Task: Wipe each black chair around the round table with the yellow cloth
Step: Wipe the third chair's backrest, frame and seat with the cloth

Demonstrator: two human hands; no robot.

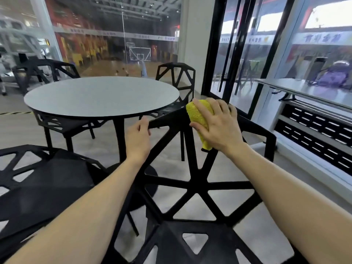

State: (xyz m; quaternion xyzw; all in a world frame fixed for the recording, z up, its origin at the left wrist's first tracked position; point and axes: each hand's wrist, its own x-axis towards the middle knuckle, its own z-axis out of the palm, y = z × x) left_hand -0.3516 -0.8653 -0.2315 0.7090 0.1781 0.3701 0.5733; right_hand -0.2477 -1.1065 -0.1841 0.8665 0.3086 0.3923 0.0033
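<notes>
A person leans over the nearest black chair (pixel 198 180), both bare forearms reaching forward across its open lattice backrest. The right hand (pixel 219 126) lies on a yellow cloth (pixel 200 119), fingers spread and curved over it, pressing the bunched fabric against the top edge of the backrest where two struts meet. The left hand (pixel 138 136) grips the same top rail further to the left, its fingers curled round the bar.

Just beyond the backrest stands the round table (pixel 101 96), its pale grey top resting on a black pedestal. Three more black lattice chairs surround it: one at the lower left (pixel 38 183), beside the chair being wiped; one on the table's left side (pixel 62 126), tucked partly under the top; and one on the far side (pixel 175 77), near a white pillar (pixel 192 35).

Behind the table, glass walls (pixel 114 44) look onto an indoor basketball court. To the right, a long grey table (pixel 304 88) carries a purple backpack (pixel 335 75), above black slatted vent panels (pixel 314 126).
</notes>
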